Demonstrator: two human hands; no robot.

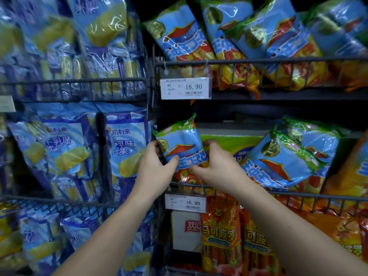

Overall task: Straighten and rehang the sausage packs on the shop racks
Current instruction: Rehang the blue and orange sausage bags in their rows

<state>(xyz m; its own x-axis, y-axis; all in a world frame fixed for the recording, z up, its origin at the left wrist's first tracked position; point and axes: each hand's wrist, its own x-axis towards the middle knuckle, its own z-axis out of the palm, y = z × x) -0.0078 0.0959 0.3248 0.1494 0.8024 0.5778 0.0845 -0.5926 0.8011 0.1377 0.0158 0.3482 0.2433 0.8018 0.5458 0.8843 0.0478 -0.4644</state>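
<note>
Two bare forearms are raised toward the middle shelf, where a blue and green sausage pack point(180, 143) is held upright between both hands. The left hand point(157, 169) is closed round the pack's left edge, with the thumb laid on the front and the fingers tucked behind. The right hand point(216, 169) is curled round the right edge, its thumb pressed across the lower front. The pack's lower end is set behind the wire rail point(298, 196) at the rack's left end, directly above a price tag point(185, 202) marked 16.90. Matching packs point(288, 156) are leaned further right, apart from it. Orange packs point(221, 236) are seen below, and blue and yellow packs point(65, 152) fill the rack on the left.
</note>
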